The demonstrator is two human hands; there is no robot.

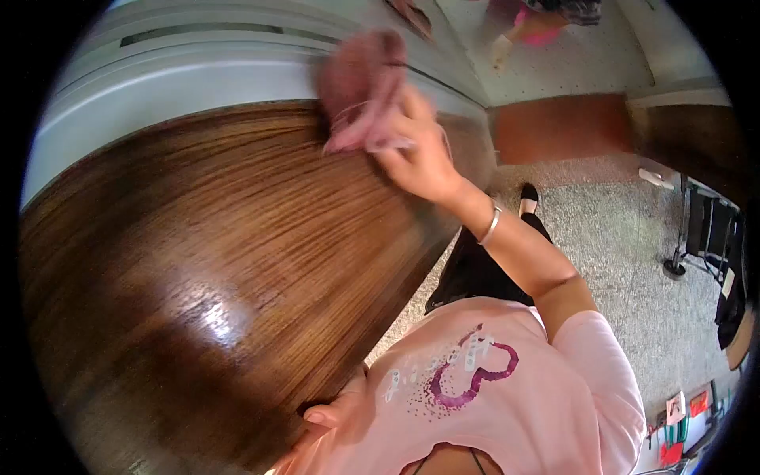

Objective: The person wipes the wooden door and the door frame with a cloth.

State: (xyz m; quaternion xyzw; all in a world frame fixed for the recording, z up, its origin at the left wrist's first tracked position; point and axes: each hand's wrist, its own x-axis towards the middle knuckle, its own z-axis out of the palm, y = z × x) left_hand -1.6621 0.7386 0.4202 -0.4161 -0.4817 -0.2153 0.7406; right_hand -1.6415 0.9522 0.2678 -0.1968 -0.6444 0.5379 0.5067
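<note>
A crumpled pink cloth (360, 95), slightly blurred, is in my right hand (419, 150), whose fingers are closed on it. Both are at the far edge of a glossy dark brown wooden tabletop (237, 229), beside a white ledge. A bracelet circles my right wrist. My left hand (336, 412) touches the near edge of the wooden top, low in the view. One fingertip of it shows there; the other fingers are hidden, so its grip is unclear.
The white ledge (198, 83) runs along the far side of the wood. Another person's bare leg (522, 32) shows at the top right. A metal-framed chair (704, 226) stands on the speckled floor (602, 214) at right, with red and green items (677, 427) lower down.
</note>
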